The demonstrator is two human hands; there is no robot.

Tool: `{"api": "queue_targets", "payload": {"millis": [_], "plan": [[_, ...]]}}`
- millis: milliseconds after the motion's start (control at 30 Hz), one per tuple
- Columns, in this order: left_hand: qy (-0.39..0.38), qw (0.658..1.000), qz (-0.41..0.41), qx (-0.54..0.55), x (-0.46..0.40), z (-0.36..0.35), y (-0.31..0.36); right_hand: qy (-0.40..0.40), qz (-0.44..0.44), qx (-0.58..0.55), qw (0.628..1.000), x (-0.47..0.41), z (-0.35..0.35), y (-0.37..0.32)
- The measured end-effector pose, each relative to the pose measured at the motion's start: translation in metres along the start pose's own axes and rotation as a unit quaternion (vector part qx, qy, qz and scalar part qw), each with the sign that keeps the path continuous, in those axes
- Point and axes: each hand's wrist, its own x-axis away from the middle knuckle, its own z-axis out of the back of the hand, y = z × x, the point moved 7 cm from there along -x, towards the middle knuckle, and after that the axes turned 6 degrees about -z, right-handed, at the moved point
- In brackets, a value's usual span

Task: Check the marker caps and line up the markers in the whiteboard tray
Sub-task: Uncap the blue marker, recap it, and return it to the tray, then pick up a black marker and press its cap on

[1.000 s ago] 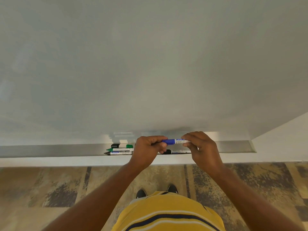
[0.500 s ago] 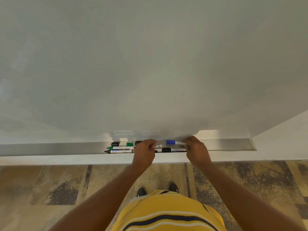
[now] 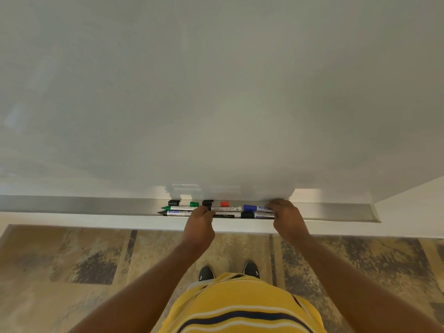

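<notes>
Lowered from chest height, the blue-capped marker (image 3: 255, 208) is now laid in the whiteboard tray (image 3: 336, 210), right hand (image 3: 287, 218) fingers closed on its barrel; left hand (image 3: 200, 221) grip cannot be told. Light, rigid, slick markers are best pinched mid-barrel.

One head-worn wide-angle view looked forward and steeply down, close against the whiteboard (image 3: 216, 80), which filled the upper frame. The tray (image 3: 72, 205) crossed mid-frame within arm's reach; the floor (image 3: 72, 260) lay below.
</notes>
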Motion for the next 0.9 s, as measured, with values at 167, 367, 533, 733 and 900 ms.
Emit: {"api": "queue_targets", "payload": {"millis": [167, 367, 533, 733, 900], "plan": [[0.021, 0.999, 0.028, -0.002, 0.004, 0.011, -0.022, 0.017, 0.042, 0.019, 0.999, -0.002, -0.002, -0.028], [0.013, 0.999, 0.028, -0.017, -0.002, 0.021, -0.04, -0.034, 0.151, -0.024, 0.988, -0.005, -0.03, -0.1], [-0.007, 1.0, -0.007, -0.025, -0.012, 0.029, -0.045, -0.077, 0.191, 0.043, 0.978, -0.014, -0.055, -0.137], [-0.069, 0.992, -0.054, -0.091, -0.03, 0.033, -0.047, -0.094, 0.187, 0.134, 0.969, -0.014, -0.072, -0.147], [-0.079, 0.986, -0.078, -0.125, -0.036, 0.031, -0.052, -0.083, 0.162, 0.127, 0.975, -0.014, -0.075, -0.147]]}}
